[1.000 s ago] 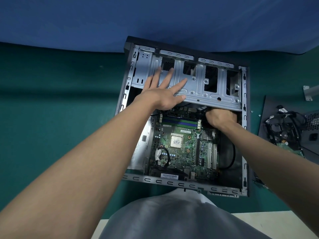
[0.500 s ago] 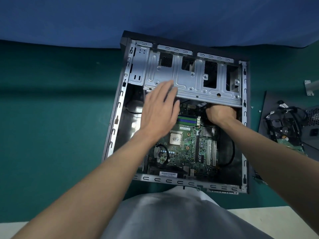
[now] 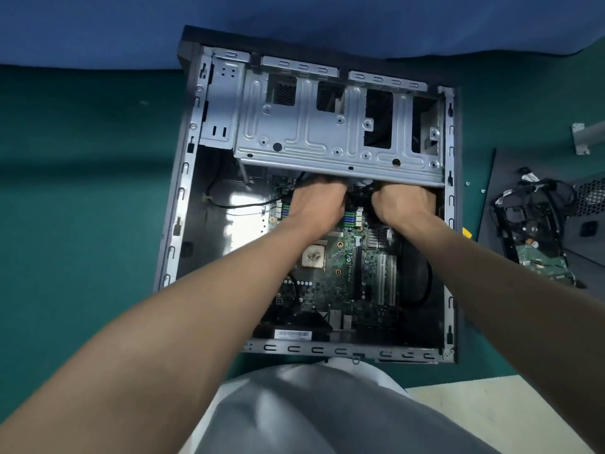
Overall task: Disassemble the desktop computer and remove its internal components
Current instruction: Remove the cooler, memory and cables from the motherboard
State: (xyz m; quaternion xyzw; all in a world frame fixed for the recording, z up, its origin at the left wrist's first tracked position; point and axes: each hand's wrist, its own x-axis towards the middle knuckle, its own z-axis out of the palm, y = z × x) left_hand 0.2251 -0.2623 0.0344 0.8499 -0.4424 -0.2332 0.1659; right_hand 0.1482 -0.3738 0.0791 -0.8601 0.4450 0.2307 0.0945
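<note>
Now the left hand (image 3: 316,204) has joined the right hand (image 3: 404,204) under the metal cage (image 3: 311,139); fingers hidden, grip unclear.

Open computer case (image 3: 179,204), clearances: drive cage (image 3: 327,139) roofs the far end; your left hand (image 3: 316,204) and right hand (image 3: 404,204) fill the slot beneath it, fingers hidden; the bay left of the motherboard (image 3: 343,276) is open to you, crossed by one thin black cable (image 3: 235,206); a looped cable (image 3: 425,283) crowds the right wall; removed parts (image 3: 537,224) lie to the right, outside the case.
</note>
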